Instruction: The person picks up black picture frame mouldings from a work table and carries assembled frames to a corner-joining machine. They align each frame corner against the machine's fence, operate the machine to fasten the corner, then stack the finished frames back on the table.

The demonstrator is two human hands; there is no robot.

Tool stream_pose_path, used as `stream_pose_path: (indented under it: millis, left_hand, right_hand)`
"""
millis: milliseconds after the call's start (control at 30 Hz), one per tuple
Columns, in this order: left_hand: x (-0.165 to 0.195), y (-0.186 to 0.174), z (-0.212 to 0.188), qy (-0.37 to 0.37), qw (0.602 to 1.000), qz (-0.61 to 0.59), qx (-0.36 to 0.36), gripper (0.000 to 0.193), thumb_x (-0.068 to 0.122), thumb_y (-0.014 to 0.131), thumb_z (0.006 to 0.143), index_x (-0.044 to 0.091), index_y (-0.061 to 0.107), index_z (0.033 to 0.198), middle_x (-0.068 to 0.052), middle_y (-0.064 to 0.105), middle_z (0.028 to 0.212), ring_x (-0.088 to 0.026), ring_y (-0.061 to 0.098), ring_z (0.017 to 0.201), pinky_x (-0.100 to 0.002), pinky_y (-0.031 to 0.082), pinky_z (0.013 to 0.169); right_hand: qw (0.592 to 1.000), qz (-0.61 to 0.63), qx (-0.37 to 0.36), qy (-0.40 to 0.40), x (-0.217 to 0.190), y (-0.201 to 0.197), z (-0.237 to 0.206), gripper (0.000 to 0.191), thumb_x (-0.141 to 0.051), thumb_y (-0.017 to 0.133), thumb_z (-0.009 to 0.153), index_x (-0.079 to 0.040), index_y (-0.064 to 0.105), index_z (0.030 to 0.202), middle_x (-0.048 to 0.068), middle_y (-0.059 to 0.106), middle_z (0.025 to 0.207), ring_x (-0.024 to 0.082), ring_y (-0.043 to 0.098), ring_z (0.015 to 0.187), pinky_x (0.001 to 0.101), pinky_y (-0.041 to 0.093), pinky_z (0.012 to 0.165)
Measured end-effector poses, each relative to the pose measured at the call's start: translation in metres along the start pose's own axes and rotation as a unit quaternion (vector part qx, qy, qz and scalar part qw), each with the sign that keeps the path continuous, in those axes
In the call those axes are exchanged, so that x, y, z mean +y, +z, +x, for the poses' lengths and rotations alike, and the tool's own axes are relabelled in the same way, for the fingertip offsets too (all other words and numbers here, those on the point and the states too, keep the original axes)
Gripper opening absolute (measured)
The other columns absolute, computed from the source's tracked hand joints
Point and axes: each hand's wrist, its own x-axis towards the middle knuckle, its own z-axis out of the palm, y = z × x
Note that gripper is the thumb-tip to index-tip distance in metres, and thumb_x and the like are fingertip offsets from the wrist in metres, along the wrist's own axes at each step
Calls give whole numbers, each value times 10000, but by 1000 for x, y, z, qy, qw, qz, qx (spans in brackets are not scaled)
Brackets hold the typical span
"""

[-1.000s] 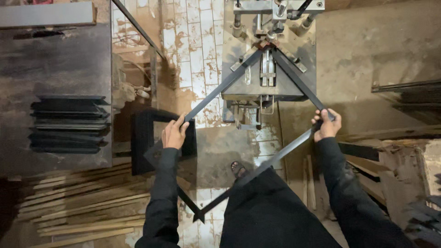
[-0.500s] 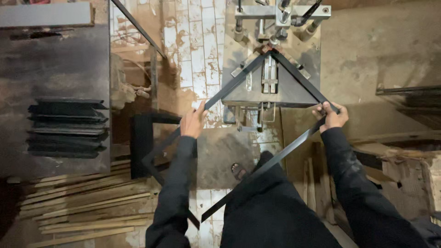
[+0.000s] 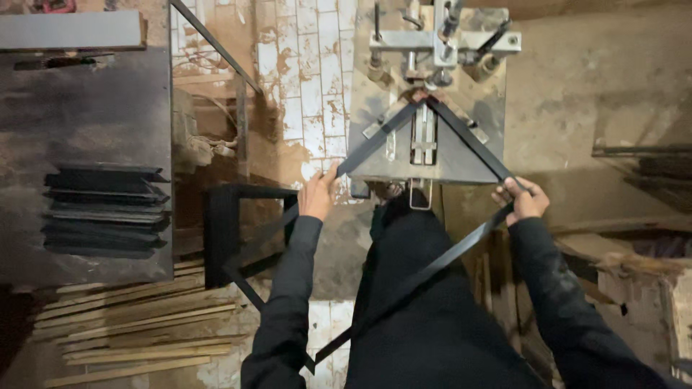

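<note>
A thin dark rectangular frame [image 3: 461, 137] lies as a diamond, its far corner seated in the metal corner-joining machine [image 3: 432, 50] on the bench. My left hand [image 3: 317, 194] grips the frame's left side near the bench's front edge. My right hand [image 3: 520, 200] grips the frame's right corner, where two sides meet. The near corner of the frame reaches down past my legs. Both sleeves are dark.
A stack of dark moulding pieces [image 3: 104, 209] lies on a dark table [image 3: 86, 108] at left. Pale wooden strips [image 3: 137, 331] are piled on the floor below it. A black stool frame [image 3: 216, 230] stands beside my left arm. Cluttered boards [image 3: 634, 252] at right.
I have stepped closer to the machine. My left hand slid up the frame's left side toward the bench, and the frame's far corner pushed deeper into the machine's clamp.
</note>
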Motion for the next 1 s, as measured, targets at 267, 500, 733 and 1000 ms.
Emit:
stream_pose_path:
  millis: [267,500,733,1000]
  left_hand:
    - [13,-39,-85,-9,992,57,111,727,354,703,930,29,429,1519,-234,512,1450,-403,489,1326,-560,394,1027]
    - [-20,-43,-363,-393,905,-92,134,775,344,748,880,18,435,1510,-203,522,1345,-373,510,1202,-512,461,955]
    - [-15,17,-474,-381,747,-544,-20,656,221,782,829,100,516,1416,-67,696,928,-187,684,751,-335,552,615]
    - [-23,8,-500,-338,740,-581,6,498,125,779,916,20,637,1382,-90,733,853,-138,682,658,-302,568,587]
  right_hand:
    - [1000,21,11,-18,1,-1,-15,205,11,733,969,-9,631,1145,110,702,912,243,714,766,461,645,723]
    - [996,30,-37,-72,5,6,-17,91,119,682,1002,31,693,1017,133,669,877,233,663,723,404,606,676]
    - [992,62,-107,-12,1,3,-21,31,76,624,1000,51,629,1017,130,616,877,268,619,739,481,569,693]
    - [778,-372,33,-505,41,87,-61,659,-322,757,844,76,541,1323,296,518,1288,469,501,1202,614,407,1042]
